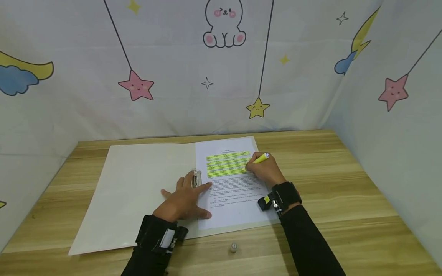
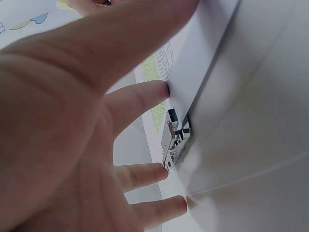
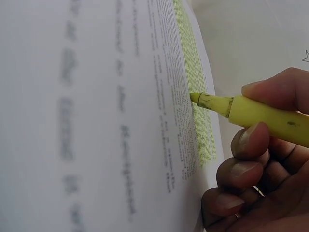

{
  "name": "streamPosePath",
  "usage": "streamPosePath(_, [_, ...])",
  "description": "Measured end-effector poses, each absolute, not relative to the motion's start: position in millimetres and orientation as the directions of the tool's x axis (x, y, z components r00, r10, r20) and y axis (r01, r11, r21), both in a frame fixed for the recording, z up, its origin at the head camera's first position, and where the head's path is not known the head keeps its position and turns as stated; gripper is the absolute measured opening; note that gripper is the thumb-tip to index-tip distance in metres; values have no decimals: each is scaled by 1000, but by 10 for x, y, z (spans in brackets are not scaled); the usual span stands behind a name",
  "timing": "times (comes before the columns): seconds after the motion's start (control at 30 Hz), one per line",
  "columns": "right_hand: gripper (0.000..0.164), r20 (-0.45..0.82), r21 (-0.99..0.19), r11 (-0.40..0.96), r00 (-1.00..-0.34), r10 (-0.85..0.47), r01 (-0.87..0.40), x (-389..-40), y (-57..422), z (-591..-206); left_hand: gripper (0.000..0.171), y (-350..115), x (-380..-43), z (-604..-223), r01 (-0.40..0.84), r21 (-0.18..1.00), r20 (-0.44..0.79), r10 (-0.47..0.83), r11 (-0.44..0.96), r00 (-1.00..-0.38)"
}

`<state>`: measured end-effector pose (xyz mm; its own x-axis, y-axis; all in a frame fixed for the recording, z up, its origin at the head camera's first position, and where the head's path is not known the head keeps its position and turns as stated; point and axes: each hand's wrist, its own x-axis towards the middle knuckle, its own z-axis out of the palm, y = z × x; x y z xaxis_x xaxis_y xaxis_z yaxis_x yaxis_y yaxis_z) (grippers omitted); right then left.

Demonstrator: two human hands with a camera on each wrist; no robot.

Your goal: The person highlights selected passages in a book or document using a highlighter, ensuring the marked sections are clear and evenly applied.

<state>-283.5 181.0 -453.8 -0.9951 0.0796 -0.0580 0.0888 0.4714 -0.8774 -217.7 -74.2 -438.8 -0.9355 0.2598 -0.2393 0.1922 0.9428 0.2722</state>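
The right hand [image 1: 268, 168] pinches a yellow marker [image 3: 270, 120] on white printed paper [image 1: 238, 214], the left hand [image 1: 184, 201] spread over its left edge.

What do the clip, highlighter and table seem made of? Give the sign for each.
Clip: metal, shiny, by its silvery glints. Highlighter: probably plastic, smooth and fairly matte, by its solid yellow, moulded look. Table: wood or wood-look laminate, smooth; the streaky grain fits either.
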Motion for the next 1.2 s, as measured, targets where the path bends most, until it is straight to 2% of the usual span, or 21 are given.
streamPosePath(1.2, [14,-68,-892,444,-996,61,88,-2835,1874,-4487,93,-738,-2173,-4357,191,268,-249,259,944,-933])
